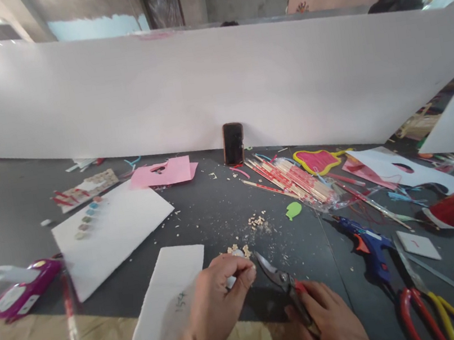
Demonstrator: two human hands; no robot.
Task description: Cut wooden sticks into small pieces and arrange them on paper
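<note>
"Shears (281, 278), gripped in the right hand (332, 316): what worries you about them?"

"Where the tip points. The left hand (219, 290) is just beside it, thumb and forefinger pressed together on what looks like a pale bit (253, 267) (too small for me to name). If either hand slipped, the blade could nick a fingertip."

"Are the blades apart?"

"I cannot tell from this angle. The right fingers are wrapped round the handles, though, so a careless squeeze might catch whatever lay between the edges."

"And the crumbs?"

"One cluster of pale crumbs (257, 221) lies on the dark tabletop (216, 208), with more pieces just beyond the left hand. A brushing knuckle could scatter them, and a bit that small could spring out of the pinch if pressed off-centre."

"Anything else at risk?"

"The white slab (166, 304) with handwriting lies right by the left wrist, so a pull of that arm could drag it along. Off to the right, the blue glue gun (370, 248) is near enough for a swinging forearm to knock. Farther back, a phone (234, 143) leans upright against the white board (134, 93) (a jolt to the board might topple it)."
</note>
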